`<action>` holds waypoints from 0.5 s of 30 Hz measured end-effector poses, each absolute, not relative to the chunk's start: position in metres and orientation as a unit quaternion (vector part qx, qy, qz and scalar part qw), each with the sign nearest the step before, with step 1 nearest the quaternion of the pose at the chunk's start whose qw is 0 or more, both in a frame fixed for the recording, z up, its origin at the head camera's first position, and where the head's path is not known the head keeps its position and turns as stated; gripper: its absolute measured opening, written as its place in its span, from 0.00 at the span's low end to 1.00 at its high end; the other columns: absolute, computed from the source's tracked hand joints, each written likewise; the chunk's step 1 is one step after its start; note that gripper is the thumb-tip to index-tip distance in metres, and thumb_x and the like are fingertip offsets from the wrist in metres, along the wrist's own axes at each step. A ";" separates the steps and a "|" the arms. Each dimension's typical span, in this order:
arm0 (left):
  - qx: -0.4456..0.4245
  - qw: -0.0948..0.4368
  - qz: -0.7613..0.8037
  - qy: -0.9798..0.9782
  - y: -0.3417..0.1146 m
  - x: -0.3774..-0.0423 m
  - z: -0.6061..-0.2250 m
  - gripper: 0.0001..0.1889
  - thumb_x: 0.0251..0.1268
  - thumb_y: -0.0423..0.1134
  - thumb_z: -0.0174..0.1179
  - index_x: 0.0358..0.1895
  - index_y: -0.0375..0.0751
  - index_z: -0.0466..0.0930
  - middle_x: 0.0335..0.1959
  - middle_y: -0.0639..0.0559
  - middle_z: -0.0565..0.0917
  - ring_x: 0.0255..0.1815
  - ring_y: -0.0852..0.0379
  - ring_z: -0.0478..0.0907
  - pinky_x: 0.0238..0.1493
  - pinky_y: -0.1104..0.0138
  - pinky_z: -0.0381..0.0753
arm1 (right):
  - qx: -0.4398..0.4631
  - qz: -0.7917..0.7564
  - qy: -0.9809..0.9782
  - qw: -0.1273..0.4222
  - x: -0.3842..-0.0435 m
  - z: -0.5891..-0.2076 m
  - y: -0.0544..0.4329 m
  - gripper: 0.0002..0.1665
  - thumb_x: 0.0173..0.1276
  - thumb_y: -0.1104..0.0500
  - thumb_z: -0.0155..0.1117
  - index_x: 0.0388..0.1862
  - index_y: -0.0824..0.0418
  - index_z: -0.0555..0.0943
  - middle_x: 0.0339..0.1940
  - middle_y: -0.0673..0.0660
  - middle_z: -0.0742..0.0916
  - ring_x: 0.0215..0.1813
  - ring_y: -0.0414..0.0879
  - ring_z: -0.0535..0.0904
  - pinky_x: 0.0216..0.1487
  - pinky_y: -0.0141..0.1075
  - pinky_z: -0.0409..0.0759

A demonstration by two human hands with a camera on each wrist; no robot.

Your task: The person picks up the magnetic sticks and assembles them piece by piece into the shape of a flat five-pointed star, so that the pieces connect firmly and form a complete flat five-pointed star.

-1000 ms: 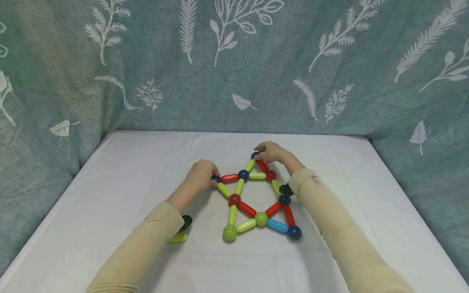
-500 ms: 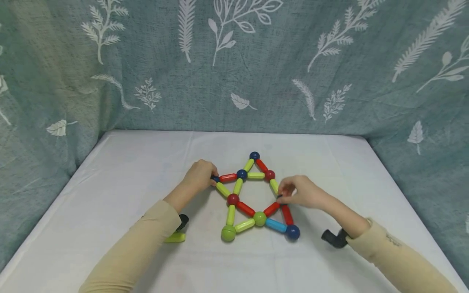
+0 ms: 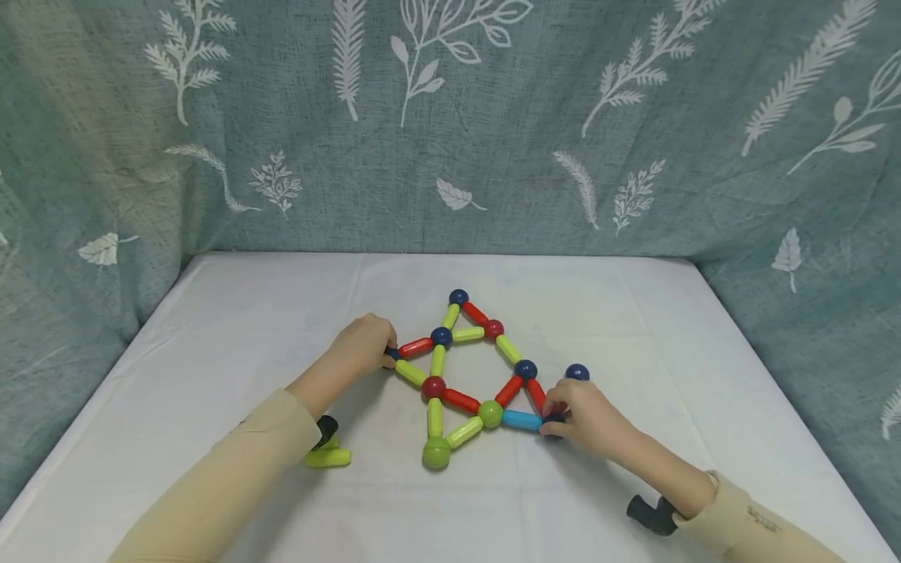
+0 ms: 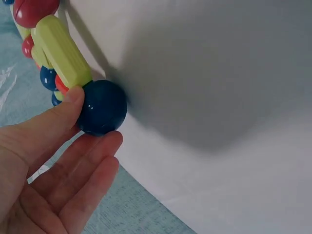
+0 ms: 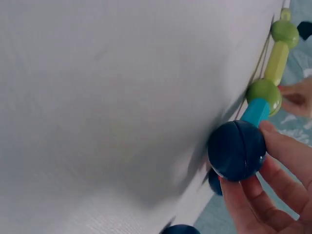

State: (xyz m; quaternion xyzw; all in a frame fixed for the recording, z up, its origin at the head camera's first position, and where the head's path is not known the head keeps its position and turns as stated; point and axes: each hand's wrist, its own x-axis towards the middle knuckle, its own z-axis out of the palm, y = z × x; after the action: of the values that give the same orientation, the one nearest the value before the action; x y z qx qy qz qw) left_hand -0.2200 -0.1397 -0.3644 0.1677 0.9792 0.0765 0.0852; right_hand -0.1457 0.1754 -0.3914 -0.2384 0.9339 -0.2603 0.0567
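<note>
A flat star of magnetic rods and balls lies on the white cloth. My left hand [image 3: 362, 344] pinches the dark blue ball [image 4: 103, 107] at its left tip, where a red rod [image 3: 415, 348] and a yellow-green rod [image 4: 62, 51] meet. At the lower right tip, my right hand [image 3: 584, 418] grips another dark blue ball [image 5: 237, 150] between thumb and fingers. A light blue rod [image 3: 522, 420] runs from that ball to a green ball [image 3: 490, 414]. The top tip is a dark blue ball [image 3: 459, 297], and the lower left tip a larger green ball [image 3: 436, 453].
One loose dark blue ball [image 3: 577, 372] sits just beyond my right hand. Yellow-green rods [image 3: 328, 457] lie beside my left forearm, partly hidden. A patterned green-grey curtain [image 3: 450, 125] hangs behind the white table [image 3: 605, 305].
My right hand has gone from the top ball, past the right inner ball, to the lower right tip. The star has shifted left and turned slightly; the loose blue ball has come into view.
</note>
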 end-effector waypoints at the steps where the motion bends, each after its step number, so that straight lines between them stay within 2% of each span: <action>1: 0.170 0.085 0.078 0.979 -0.143 -0.218 -0.365 0.11 0.47 0.36 0.70 0.34 0.34 0.84 0.32 0.47 0.84 0.33 0.54 0.79 0.40 0.63 0.78 | -0.236 -0.257 0.936 0.051 -0.148 -0.392 0.175 0.10 0.46 0.62 0.75 0.23 0.58 0.80 0.23 0.47 0.79 0.30 0.40 0.75 0.31 0.30 0.78; 7: 0.188 0.073 0.081 0.976 -0.157 -0.205 -0.367 0.08 0.48 0.36 0.69 0.28 0.35 0.84 0.25 0.50 0.83 0.24 0.59 0.73 0.30 0.66 0.75 | -0.238 -0.249 0.938 0.036 -0.166 -0.393 0.172 0.09 0.46 0.62 0.75 0.24 0.60 0.81 0.24 0.48 0.81 0.30 0.41 0.76 0.32 0.33 0.78; 11: 0.193 0.081 0.082 0.974 -0.161 -0.193 -0.366 0.06 0.48 0.34 0.69 0.26 0.35 0.83 0.24 0.50 0.81 0.23 0.59 0.69 0.26 0.68 0.72 | -0.236 -0.248 0.939 0.033 -0.180 -0.394 0.172 0.09 0.45 0.62 0.75 0.24 0.60 0.81 0.24 0.48 0.82 0.29 0.41 0.75 0.33 0.33 0.76; 15: 0.203 0.088 0.092 0.971 -0.162 -0.179 -0.364 0.06 0.47 0.31 0.69 0.26 0.33 0.81 0.23 0.49 0.80 0.23 0.59 0.70 0.25 0.68 0.73 | -0.232 -0.250 0.940 0.027 -0.193 -0.394 0.173 0.09 0.46 0.63 0.75 0.26 0.62 0.82 0.26 0.51 0.83 0.30 0.44 0.75 0.35 0.35 0.77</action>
State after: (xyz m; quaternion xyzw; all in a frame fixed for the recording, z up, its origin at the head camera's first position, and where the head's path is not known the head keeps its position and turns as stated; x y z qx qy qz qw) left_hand -0.1795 -0.1622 -0.3639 0.2029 0.9709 0.0916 0.0881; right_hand -0.1932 0.1732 -0.3945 -0.2316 0.9398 -0.2497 0.0270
